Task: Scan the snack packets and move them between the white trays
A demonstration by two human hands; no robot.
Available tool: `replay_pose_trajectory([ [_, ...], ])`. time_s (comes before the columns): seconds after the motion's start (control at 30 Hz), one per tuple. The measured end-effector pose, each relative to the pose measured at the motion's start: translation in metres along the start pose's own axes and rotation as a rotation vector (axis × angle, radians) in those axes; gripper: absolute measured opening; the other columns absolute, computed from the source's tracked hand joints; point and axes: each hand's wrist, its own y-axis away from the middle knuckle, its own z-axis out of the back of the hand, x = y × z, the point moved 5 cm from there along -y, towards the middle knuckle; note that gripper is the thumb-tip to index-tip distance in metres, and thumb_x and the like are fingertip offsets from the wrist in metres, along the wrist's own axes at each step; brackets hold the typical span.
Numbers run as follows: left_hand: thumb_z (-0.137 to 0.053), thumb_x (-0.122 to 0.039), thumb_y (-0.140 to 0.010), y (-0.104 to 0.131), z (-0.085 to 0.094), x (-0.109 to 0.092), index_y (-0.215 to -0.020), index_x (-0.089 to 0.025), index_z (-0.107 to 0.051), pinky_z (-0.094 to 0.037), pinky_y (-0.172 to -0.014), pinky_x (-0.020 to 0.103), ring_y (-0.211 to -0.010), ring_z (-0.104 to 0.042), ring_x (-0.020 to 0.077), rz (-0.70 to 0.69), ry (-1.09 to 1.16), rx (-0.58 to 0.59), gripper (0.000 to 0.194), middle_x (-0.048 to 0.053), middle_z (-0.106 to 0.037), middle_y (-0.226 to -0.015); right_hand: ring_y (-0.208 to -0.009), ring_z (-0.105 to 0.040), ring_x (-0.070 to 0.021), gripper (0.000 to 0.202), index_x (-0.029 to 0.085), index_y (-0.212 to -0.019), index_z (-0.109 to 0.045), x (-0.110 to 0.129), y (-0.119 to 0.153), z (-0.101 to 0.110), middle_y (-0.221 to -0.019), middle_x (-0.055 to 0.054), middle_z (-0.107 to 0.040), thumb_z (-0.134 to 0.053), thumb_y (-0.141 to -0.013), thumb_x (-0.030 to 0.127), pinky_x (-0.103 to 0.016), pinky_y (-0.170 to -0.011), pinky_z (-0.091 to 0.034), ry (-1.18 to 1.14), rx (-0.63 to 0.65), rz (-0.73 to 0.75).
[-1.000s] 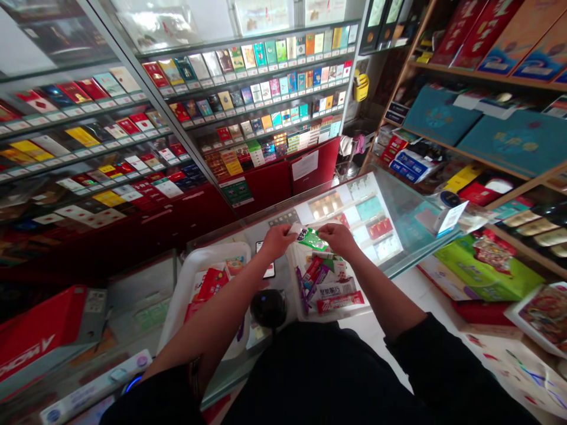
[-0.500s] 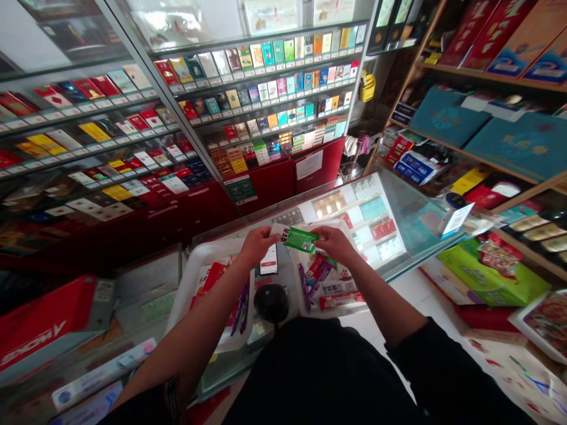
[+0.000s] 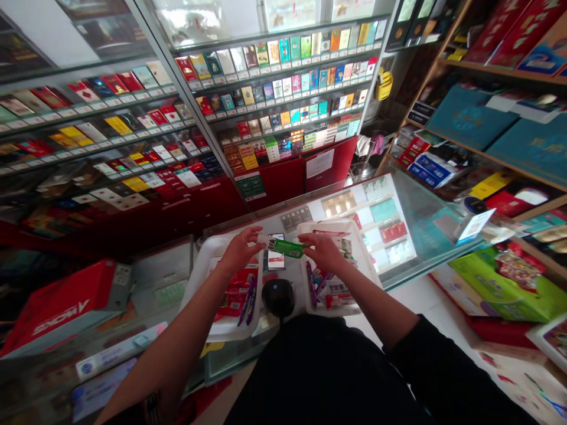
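A narrow green snack packet (image 3: 287, 248) with dark lettering and a pale left end is stretched level between my two hands, above the counter. My left hand (image 3: 239, 254) pinches the pale end with thumb and fingers. At the other end, my right hand (image 3: 325, 252) grips the green tip. Below the packet lies a phone (image 3: 276, 260) with a lit screen. A white tray (image 3: 201, 265) under my left forearm holds red and purple packets. Under my right hand, another white tray (image 3: 365, 262) contains purple, red and white packets.
A black rounded device (image 3: 278, 297) stands between the trays, close to my body. The glass counter (image 3: 425, 230) stretches right towards a small sign stand (image 3: 476, 225). Shelves of small boxes (image 3: 283, 88) rise ahead. A red box (image 3: 66, 307) sits at left.
The packet has tilted, its right end now lower, and it shows narrower. Both hands still hold its ends. The view has shifted, so the surroundings appear further right.
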Motion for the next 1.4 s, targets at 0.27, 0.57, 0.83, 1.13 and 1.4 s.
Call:
replay_pose_trajectory([
  [0.27, -0.078, -0.046, -0.073, 0.022, 0.010, 0.018, -0.127, -0.015, -0.060, -0.059, -0.082, 0.040, -0.094, -0.073, 0.0252, 0.045, 0.038, -0.067, 0.064, 0.010, -0.076, -0.106, -0.101, -0.073, -0.0234, 0.038, 0.019, -0.123, -0.074, 0.015, 0.001, -0.025, -0.111, -0.007, -0.079, -0.069, -0.086, 0.013, -0.034, -0.096, -0.053, 0.131, 0.076, 0.009],
  [0.57, -0.077, -0.043, -0.075, 0.040, 0.017, 0.034, -0.126, -0.017, -0.058, -0.059, -0.077, 0.038, -0.083, -0.076, 0.0246, 0.115, 0.087, -0.097, 0.060, 0.008, -0.078, -0.102, -0.099, -0.072, -0.0206, 0.037, 0.019, -0.122, -0.074, 0.016, -0.002, -0.047, -0.110, -0.006, -0.079, -0.069, -0.086, 0.011, -0.032, -0.096, -0.051, 0.158, 0.120, 0.058],
  [0.83, -0.075, -0.042, -0.075, 0.052, 0.024, 0.045, -0.125, -0.017, -0.062, -0.056, -0.082, 0.037, -0.089, -0.073, 0.0238, 0.116, -0.002, -0.157, 0.058, 0.007, -0.078, -0.101, -0.096, -0.071, -0.0203, 0.034, 0.018, -0.120, -0.075, 0.014, -0.004, -0.062, -0.110, -0.008, -0.078, -0.067, -0.088, 0.013, -0.031, -0.093, -0.051, 0.170, 0.153, 0.061],
  [1.13, -0.074, -0.043, -0.076, 0.060, 0.020, 0.050, -0.122, -0.018, -0.064, -0.057, -0.079, 0.035, -0.084, -0.072, 0.0223, 0.124, -0.016, -0.174, 0.054, 0.006, -0.077, -0.098, -0.098, -0.069, -0.0205, 0.028, 0.018, -0.115, -0.074, 0.009, -0.002, -0.071, -0.105, -0.008, -0.077, -0.066, -0.088, 0.011, -0.031, -0.093, -0.048, 0.214, 0.172, 0.096],
  [1.4, -0.072, -0.046, -0.080, 0.078, 0.037, 0.044, -0.103, -0.019, -0.068, -0.054, -0.077, 0.032, -0.081, -0.070, 0.0205, 0.102, -0.058, -0.268, 0.036, 0.003, -0.076, -0.091, -0.086, -0.064, -0.0177, 0.012, 0.018, -0.094, -0.070, 0.022, -0.016, -0.079, -0.091, -0.003, -0.073, -0.063, -0.088, 0.010, -0.028, -0.080, -0.043, 0.168, 0.133, 0.165],
])
